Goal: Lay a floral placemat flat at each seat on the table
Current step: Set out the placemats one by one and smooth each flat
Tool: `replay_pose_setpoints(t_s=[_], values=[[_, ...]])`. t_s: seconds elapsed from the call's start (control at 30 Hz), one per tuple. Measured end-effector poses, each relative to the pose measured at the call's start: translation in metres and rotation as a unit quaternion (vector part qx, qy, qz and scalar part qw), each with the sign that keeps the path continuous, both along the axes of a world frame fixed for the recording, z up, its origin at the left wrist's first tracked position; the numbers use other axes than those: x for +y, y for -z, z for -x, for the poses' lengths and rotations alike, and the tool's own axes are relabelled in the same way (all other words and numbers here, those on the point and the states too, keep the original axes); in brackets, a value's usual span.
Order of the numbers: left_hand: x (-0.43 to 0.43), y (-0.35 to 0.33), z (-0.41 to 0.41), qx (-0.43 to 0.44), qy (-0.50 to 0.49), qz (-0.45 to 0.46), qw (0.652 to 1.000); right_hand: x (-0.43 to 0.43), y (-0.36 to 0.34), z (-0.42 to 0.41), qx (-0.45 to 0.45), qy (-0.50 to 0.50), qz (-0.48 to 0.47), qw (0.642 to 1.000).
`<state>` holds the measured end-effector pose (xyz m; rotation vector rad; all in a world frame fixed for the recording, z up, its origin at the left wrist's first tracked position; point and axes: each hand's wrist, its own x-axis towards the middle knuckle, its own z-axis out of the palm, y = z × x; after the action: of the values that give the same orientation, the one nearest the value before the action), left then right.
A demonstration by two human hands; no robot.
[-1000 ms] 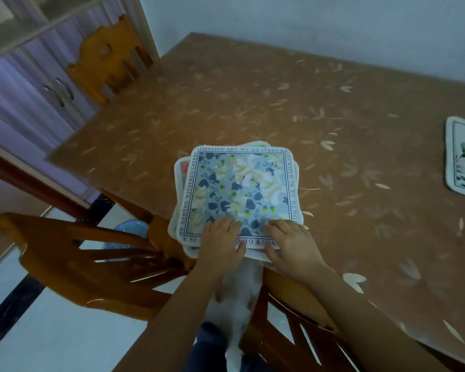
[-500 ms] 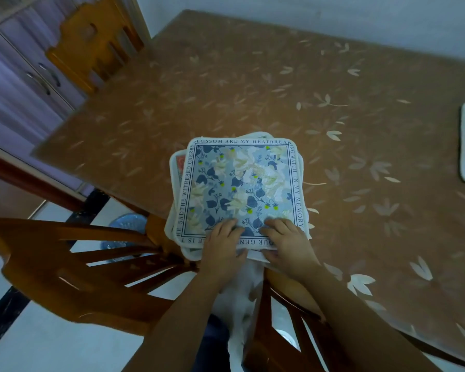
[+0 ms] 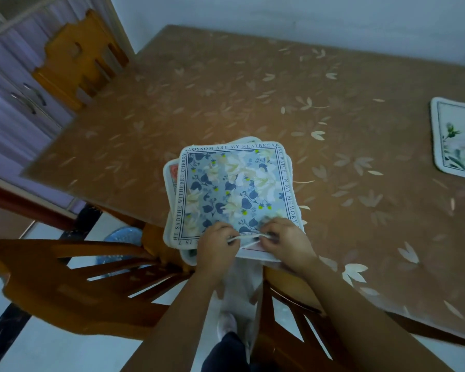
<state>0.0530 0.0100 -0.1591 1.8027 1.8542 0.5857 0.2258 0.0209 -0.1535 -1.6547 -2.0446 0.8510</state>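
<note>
A stack of floral placemats sits at the near corner of the brown table (image 3: 226, 98). On top lies a blue placemat (image 3: 234, 186) with white flowers and a lettered border. Its near edge is lifted and pinched between my left hand (image 3: 216, 247) and my right hand (image 3: 286, 241). The lower mats (image 3: 172, 173) stick out at the left and under my hands. Another placemat (image 3: 459, 138), white with green leaves, lies flat at the table's right side.
A wooden chair (image 3: 73, 280) stands at the near left, another chair (image 3: 301, 328) under my right arm, and a third chair (image 3: 78, 57) at the far left. Purple cabinet doors (image 3: 14, 108) line the left. The wall runs behind the table.
My fingers, flat on the top mat's near edge before, have curled under it and raised that edge slightly. The camera view shifted a little.
</note>
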Motion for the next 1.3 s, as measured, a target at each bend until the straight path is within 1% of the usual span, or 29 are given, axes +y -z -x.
replay_pose_setpoints(t_s=[0.13,0.23,0.5,0.63,0.8,1.03,1.17,1.3], values=[[0.001,-0.016,-0.003,-0.017,0.000,-0.038,0.999,-0.003,-0.014,0.002,0.017,0.038,0.004,0.999],[0.006,-0.025,-0.002,-0.035,0.014,-0.061,0.997,-0.002,-0.025,0.000,0.018,0.050,-0.016,0.998],[0.031,-0.033,-0.021,-0.082,0.105,-0.082,0.988,0.006,-0.039,-0.020,-0.020,0.141,-0.056,0.988],[0.034,-0.026,-0.047,-0.113,0.131,-0.076,0.982,0.001,-0.042,-0.047,-0.047,0.151,-0.066,0.985],[0.038,-0.022,-0.091,-0.140,0.159,-0.030,0.977,-0.008,-0.044,-0.092,-0.042,0.179,-0.062,0.981],[0.030,-0.023,-0.171,-0.187,0.145,0.058,0.970,-0.027,-0.035,-0.172,-0.065,0.208,-0.058,0.974],[0.018,-0.019,-0.215,-0.175,0.172,0.081,0.966,-0.047,-0.028,-0.214,-0.042,0.232,-0.042,0.971],[0.001,-0.013,-0.249,-0.177,0.195,0.101,0.960,-0.071,-0.024,-0.249,-0.054,0.230,-0.039,0.971]])
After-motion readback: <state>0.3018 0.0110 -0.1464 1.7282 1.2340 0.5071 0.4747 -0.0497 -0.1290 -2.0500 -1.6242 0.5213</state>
